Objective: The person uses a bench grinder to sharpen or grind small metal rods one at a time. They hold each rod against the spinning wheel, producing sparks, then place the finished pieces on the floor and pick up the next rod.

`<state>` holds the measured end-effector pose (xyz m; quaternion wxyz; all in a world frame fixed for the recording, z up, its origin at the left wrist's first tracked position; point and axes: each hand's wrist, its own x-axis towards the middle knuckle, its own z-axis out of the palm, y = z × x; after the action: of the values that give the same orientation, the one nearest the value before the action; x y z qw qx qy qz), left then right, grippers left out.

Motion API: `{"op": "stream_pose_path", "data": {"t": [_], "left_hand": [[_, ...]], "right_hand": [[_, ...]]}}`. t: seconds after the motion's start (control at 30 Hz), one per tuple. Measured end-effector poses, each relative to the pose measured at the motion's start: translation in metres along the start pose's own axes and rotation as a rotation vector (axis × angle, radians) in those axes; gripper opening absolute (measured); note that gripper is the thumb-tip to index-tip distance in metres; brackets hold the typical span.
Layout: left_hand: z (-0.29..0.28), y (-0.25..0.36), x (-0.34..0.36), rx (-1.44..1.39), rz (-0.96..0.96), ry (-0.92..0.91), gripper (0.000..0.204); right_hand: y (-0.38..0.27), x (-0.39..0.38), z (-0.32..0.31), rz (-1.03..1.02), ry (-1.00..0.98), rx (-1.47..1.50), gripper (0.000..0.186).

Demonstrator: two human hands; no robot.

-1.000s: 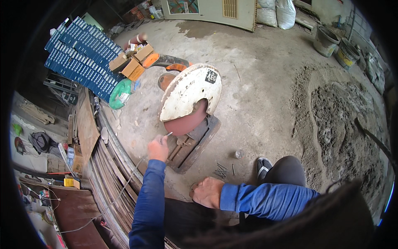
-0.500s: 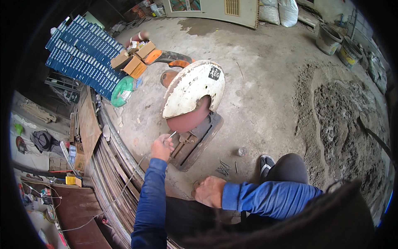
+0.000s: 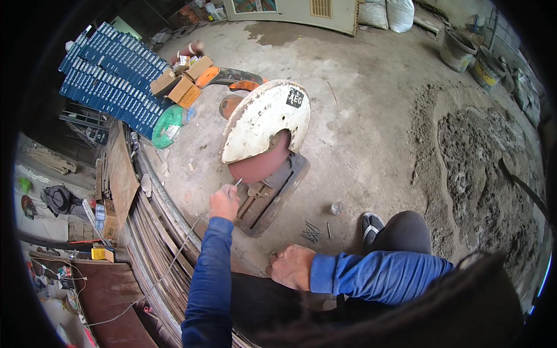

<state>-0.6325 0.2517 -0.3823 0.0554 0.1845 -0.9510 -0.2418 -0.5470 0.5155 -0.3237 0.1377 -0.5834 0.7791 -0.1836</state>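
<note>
My left hand (image 3: 224,203) pinches a short thin metal rod (image 3: 238,181) and holds its tip up at the lower edge of the reddish-brown disc (image 3: 264,166) of a chop saw. The disc looks smooth and blurred. A chipped white guard (image 3: 264,124) covers its upper part, and a dark metal base (image 3: 297,174) sits under it on the floor. My right hand (image 3: 292,267) is closed in a loose fist near my legs; its fingertips are hidden. Just beyond it lie several short metal rods (image 3: 311,232) and a small round greyish piece (image 3: 337,208).
Long pipes and bars (image 3: 168,243) lie along the left, with a cable (image 3: 168,272) across them. Stacked blue boxes (image 3: 110,81) and opened cartons (image 3: 184,91) stand at the far left. A sand and mortar heap (image 3: 481,145) spreads on the right, with buckets (image 3: 458,51) behind.
My left hand still holds the rod at the disc, with barely any shift. The whole view has moved slightly; my right hand keeps its place and shape.
</note>
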Motion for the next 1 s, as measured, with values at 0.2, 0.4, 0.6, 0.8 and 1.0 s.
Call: {"op": "stream_pose_path", "data": {"t": [0.2,0.4,0.6,0.8,1.0], "left_hand": [[0.004,-0.007,0.0049,0.221,0.147,0.119,0.018],[0.0042,-0.0056,0.0034,0.323,0.307,0.223,0.015],[0.0038,-0.0073,0.0039,0.345,0.382,0.268,0.015],[0.0049,-0.0087,0.0056,0.38,0.379,0.284,0.015],[0.0041,-0.0056,0.0046,0.387,0.367,0.3,0.015]], "right_hand": [[0.0005,-0.0007,-0.0021,0.008,-0.003,0.001,0.019],[0.002,-0.0002,-0.004,0.003,-0.012,0.009,0.018],[0.0012,0.0035,-0.003,0.02,-0.057,-0.002,0.019],[0.0033,0.005,-0.0003,0.017,-0.061,0.009,0.02],[0.0012,0.0062,-0.001,0.036,-0.076,0.01,0.02]]}}
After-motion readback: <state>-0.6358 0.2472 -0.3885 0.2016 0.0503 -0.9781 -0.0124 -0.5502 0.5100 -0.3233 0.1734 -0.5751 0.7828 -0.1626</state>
